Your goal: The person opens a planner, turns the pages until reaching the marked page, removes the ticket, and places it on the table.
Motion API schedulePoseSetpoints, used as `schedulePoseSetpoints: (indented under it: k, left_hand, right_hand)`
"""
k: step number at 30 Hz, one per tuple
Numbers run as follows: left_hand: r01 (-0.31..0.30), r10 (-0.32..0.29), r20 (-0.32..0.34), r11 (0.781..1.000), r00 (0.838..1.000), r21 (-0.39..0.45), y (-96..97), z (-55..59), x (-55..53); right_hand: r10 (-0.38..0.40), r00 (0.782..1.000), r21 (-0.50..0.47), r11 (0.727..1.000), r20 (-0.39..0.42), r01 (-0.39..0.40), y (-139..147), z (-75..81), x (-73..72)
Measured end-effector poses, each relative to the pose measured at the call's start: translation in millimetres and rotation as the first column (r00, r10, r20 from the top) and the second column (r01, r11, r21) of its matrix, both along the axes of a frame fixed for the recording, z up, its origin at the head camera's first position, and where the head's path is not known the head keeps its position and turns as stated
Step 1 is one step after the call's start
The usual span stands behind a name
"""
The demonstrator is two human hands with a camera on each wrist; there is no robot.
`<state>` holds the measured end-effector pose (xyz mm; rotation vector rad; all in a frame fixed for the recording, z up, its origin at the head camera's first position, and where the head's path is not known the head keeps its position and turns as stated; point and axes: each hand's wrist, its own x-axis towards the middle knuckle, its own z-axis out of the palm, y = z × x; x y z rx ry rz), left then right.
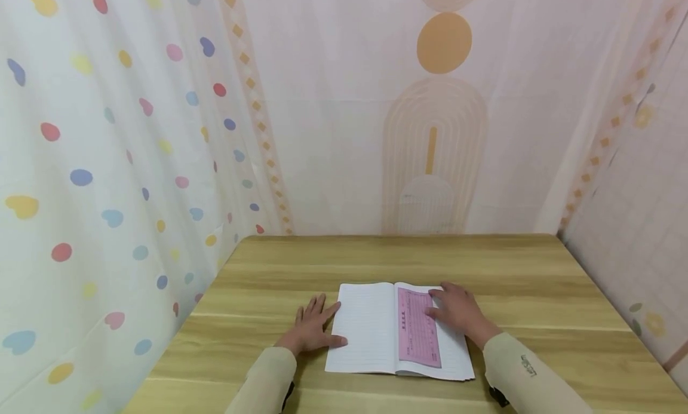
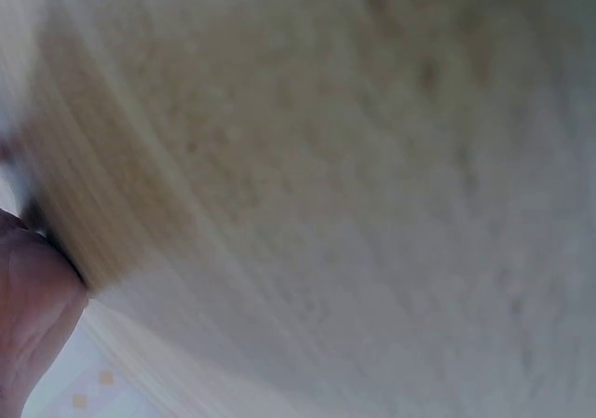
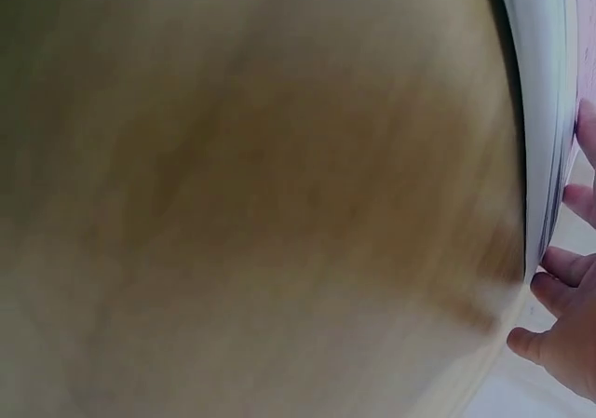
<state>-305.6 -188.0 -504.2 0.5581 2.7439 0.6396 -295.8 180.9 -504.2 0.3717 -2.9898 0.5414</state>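
An open notebook with lined white pages lies on the wooden table in the head view. A pink printed slip lies lengthwise over its right page, close to the fold. My left hand is spread at the left edge, with thumb and index fingertips reaching the page. Over the upper right part of the notebook my right hand rests, its fingertips at the slip's right edge. In the right wrist view, fingers appear beside the notebook's page edges. Just part of the left hand shows in its wrist view.
The wood-grain table reaches back to a pale patterned curtain. A curtain with coloured dots hangs along the left side, and another light curtain hangs at the right.
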Motion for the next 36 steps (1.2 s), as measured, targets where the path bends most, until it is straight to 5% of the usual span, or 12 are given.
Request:
schedulePoseSetpoints:
  k: [36]
  left_hand:
    - [-0.004,0.004,0.009,1.000,1.000,0.013,1.8,7.3,4.9]
  right_hand:
    - [-0.032,0.999,-0.053,0.998,-0.008,0.032,-0.8,6.8,1.4]
